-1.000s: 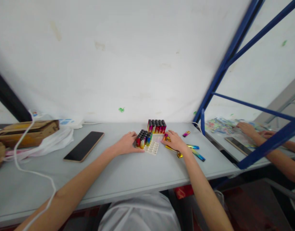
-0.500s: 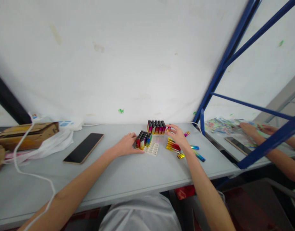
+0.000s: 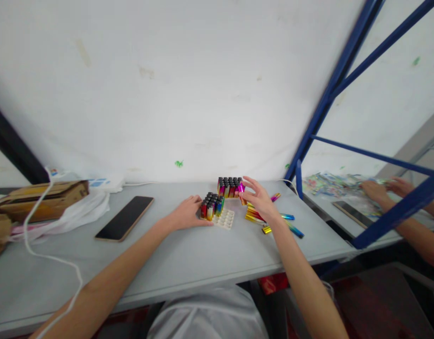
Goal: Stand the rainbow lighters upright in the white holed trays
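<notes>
My left hand point(image 3: 186, 214) grips the left end of a white tray point(image 3: 226, 219), thumb along its front edge and fingers behind. Black-topped shiny lighters point(image 3: 210, 209) stand upright in the tray's left part; the round cells to their right hold nothing. Behind it stands a second block of black-topped, pink and gold lighters point(image 3: 228, 188). At that block's right end, my right hand point(image 3: 256, 198) pinches a shiny pink and gold piece point(image 3: 241, 188) between thumb and fingers. Loose gold and red metallic pieces point(image 3: 254, 215) lie partly beneath this hand, with blue ones point(image 3: 295, 230) further right.
A phone point(image 3: 125, 218) lies left of my left hand. Further left are a cardboard box point(image 3: 43, 200), a white plastic bag point(image 3: 93, 207) and a white cable point(image 3: 54, 257). Blue metal bars point(image 3: 319, 110) rise at the right; beyond them another person's hands point(image 3: 377, 192) work beside a phone point(image 3: 353, 214).
My right hand has shifted slightly left with the pink and gold piece, now against the rear block's right end. My left hand stays at the tray.
</notes>
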Tool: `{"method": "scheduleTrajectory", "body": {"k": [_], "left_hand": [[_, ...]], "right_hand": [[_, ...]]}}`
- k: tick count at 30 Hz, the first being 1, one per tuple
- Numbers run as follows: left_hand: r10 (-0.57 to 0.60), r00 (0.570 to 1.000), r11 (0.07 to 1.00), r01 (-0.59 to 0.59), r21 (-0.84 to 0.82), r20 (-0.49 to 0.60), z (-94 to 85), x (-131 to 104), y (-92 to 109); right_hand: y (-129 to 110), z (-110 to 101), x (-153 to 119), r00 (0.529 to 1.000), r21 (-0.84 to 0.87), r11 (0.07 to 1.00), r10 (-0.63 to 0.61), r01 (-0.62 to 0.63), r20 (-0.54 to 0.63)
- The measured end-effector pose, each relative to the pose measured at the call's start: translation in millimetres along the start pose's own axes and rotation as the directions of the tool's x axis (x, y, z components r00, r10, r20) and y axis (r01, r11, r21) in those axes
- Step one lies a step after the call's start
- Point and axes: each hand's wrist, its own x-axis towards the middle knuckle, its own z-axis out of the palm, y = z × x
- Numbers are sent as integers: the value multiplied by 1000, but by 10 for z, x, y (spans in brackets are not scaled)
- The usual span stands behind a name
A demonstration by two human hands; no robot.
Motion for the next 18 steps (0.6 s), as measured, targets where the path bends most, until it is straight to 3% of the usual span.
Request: {"method": "scheduleTrajectory", "body": {"k": [4, 10, 14, 18], "left_hand": [[16, 1000, 1000, -16, -4, -3, -6, -8, -2], [18, 1000, 1000, -18, -12, -17, 7, -10, -14], [19, 1000, 1000, -19, -11, -9, 5, -6, -9], [20, 1000, 1000, -20, -13, -1, 1, -4, 1]], "right_hand": [[-39, 129, -25, 997, -37, 998, 59, -58, 40], [-201, 345, -128, 977, 16, 996, 78, -83, 196], [-191, 445, -164, 983, 15, 999, 42, -46, 179], [-131, 480, -162, 982, -31, 996, 92, -88, 163]]}}
